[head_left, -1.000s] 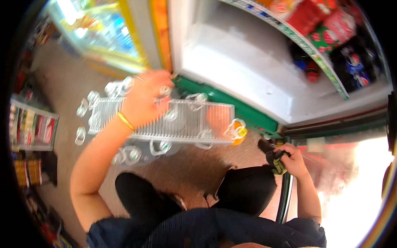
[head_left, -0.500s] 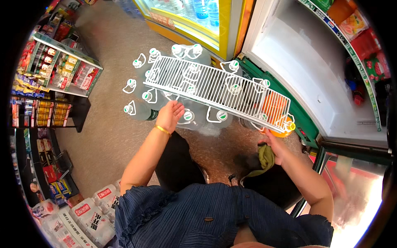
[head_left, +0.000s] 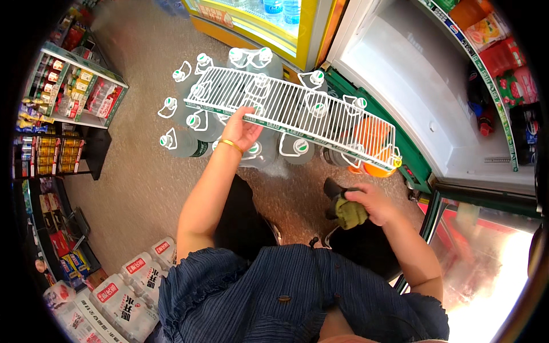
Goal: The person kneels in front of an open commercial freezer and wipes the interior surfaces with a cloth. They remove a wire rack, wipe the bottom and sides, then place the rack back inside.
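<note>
A long white wire shelf [head_left: 286, 106] lies across the tops of several large clear water jugs [head_left: 189, 137] with white handles, on the floor in front of me. My left hand [head_left: 243, 131] has its fingers over the shelf's near edge, left of its middle, gripping it. Below the shelf's right end, my right hand [head_left: 374, 203] is closed around a bunched olive-green cloth [head_left: 350, 212] with a dark part. Beneath that end stands a jug of orange liquid [head_left: 377, 168] with a yellow cap.
An open white fridge interior [head_left: 394, 74] is at the right, its glass door [head_left: 480, 257] swung toward me. A yellow-framed display cooler [head_left: 251, 28] stands at the far side. Snack shelves [head_left: 74, 91] line the left; wrapped water bottles [head_left: 123, 297] sit at the lower left.
My left hand has moved up onto the shelf's near edge. My right hand has drawn away from the shelf's right corner, leftward, gathering the cloth.
</note>
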{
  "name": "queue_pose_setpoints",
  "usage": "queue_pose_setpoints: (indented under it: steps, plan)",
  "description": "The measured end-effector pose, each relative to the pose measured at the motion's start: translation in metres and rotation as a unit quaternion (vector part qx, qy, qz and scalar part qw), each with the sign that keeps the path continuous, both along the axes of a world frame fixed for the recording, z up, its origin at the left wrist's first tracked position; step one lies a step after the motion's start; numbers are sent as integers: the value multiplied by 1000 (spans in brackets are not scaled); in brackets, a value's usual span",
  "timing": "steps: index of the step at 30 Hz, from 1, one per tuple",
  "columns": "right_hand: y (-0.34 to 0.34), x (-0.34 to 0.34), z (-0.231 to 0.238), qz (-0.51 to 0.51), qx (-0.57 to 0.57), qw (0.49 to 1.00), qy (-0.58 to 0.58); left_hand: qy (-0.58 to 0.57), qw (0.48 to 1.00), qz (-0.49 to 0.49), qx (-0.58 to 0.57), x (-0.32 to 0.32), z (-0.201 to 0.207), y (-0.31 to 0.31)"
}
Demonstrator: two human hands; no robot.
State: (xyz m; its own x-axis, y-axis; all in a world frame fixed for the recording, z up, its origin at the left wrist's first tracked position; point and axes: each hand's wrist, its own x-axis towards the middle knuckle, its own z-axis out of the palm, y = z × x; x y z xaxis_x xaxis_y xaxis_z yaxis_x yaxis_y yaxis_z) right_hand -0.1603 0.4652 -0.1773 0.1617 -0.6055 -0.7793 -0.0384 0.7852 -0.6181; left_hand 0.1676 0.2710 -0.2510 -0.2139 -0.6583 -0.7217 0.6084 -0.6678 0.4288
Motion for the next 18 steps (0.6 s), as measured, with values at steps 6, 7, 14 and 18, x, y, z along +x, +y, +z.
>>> queue_pose_setpoints:
  steps: [6,7,14,18]
  plan:
    - [19,-11,75,-9,-279,956,90,119,991,-12,-62,-7,30,30]
    - [25,-14,70,76,-270,936,215,102,991,-4,-85,-9,34,38]
    - [1,9,51,-298,-194,932,69,18,967,93,-238,-41,103,105]
    - [-32,15,48,-242,-359,872,230,45,920,208,-330,-64,127,114]
